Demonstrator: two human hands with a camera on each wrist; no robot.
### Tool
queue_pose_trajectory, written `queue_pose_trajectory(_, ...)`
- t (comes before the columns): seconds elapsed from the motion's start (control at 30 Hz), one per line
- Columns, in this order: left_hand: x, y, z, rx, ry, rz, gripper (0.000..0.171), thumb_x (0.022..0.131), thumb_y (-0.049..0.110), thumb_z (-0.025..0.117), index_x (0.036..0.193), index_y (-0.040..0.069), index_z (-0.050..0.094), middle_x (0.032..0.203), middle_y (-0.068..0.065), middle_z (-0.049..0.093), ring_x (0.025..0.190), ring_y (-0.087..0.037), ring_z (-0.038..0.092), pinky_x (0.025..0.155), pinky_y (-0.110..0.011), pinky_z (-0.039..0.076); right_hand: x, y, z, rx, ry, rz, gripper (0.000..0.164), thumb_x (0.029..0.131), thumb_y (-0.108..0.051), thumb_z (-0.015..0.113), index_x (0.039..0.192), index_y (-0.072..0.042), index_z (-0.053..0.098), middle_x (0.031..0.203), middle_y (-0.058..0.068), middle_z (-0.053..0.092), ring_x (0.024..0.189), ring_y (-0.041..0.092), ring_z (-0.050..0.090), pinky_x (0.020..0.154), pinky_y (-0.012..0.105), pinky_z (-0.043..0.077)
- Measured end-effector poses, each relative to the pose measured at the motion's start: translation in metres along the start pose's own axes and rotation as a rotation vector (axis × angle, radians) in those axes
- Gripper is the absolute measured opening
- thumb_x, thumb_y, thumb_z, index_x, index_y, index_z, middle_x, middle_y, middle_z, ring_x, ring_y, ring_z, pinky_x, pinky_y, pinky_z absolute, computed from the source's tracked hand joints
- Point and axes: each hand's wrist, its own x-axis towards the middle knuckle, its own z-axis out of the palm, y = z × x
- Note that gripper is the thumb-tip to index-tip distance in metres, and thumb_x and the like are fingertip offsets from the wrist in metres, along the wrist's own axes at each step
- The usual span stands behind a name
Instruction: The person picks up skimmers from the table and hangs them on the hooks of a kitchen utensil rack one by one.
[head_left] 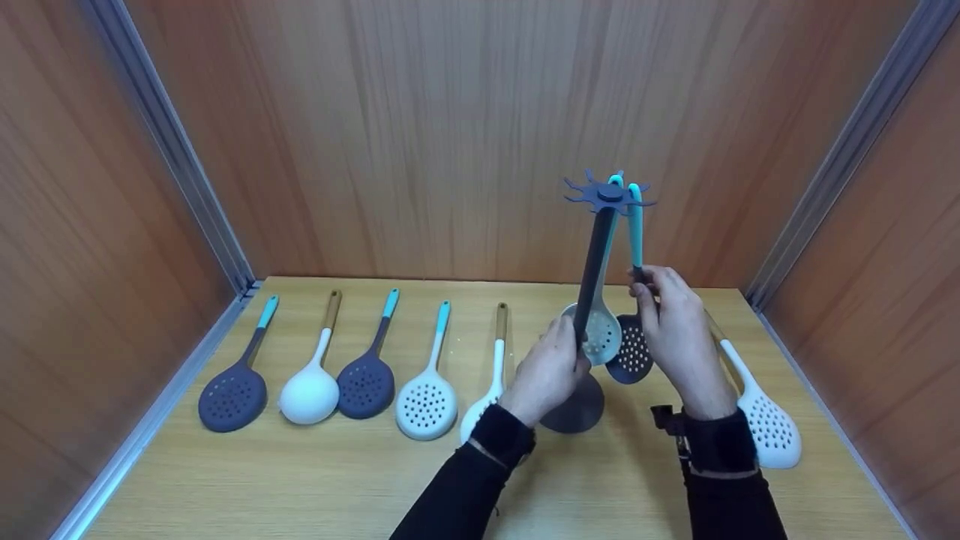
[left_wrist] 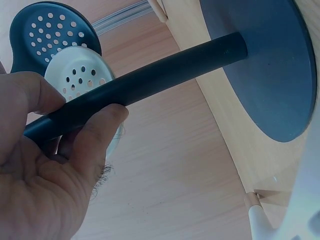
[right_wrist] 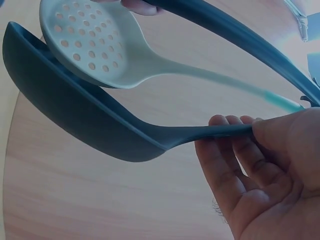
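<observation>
My left hand (head_left: 544, 371) grips the dark pole of a utensil stand (head_left: 594, 274), with thumb and fingers around it in the left wrist view. The stand has a round base (left_wrist: 272, 65) and a crown of hooks (head_left: 609, 193). A pale skimmer with a turquoise handle (head_left: 603, 336) hangs from the crown, behind the pole. My right hand (head_left: 675, 330) pinches the dark neck of a dark skimmer (right_wrist: 85, 115) between thumb and fingers. Its turquoise handle points up beside the crown; I cannot tell whether it is hooked there.
Along the table (head_left: 315, 480) to the left lie several skimmers, among them a dark one (head_left: 232, 397) and a pale one (head_left: 426, 405), plus a white ladle (head_left: 309, 394). A white skimmer (head_left: 771, 431) lies at the right. Wooden panels (head_left: 480, 135) enclose the table.
</observation>
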Motion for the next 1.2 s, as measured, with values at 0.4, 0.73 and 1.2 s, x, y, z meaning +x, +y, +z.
queue_pose_trajectory(0.4,0.000,0.001,0.000,-0.030,0.006,0.000,0.037,0.108,0.013,0.073,0.140,0.009,0.055,0.131,-0.008,0.068,0.113,-0.021,0.074,0.094,-0.033,0.067,-0.003,0.000,-0.014,0.012,-0.013,0.032,0.030,0.117,-0.011,0.056,0.143,0.000,0.066,0.137,0.023,0.070,0.130,0.046,0.071,0.105,0.066,0.063)
queue_pose_trajectory(0.73,0.001,0.001,0.001,-0.040,-0.001,-0.028,0.033,0.108,0.014,0.072,0.137,0.011,0.057,0.125,-0.005,0.067,0.105,-0.018,0.072,0.086,-0.026,0.066,0.000,0.016,-0.021,-0.056,-0.038,0.162,0.040,0.119,-0.022,0.056,0.153,-0.002,0.061,0.145,0.023,0.065,0.137,0.046,0.064,0.120,0.066,0.054)
queue_pose_trajectory(1.2,0.000,0.001,0.001,-0.013,0.015,0.002,0.032,0.107,0.012,0.073,0.135,0.009,0.058,0.125,-0.006,0.068,0.105,-0.018,0.072,0.089,-0.028,0.066,0.007,0.056,-0.006,-0.224,-0.092,0.270,0.056,0.117,-0.027,0.058,0.160,0.008,0.050,0.161,0.034,0.054,0.148,0.054,0.056,0.123,0.069,0.048)
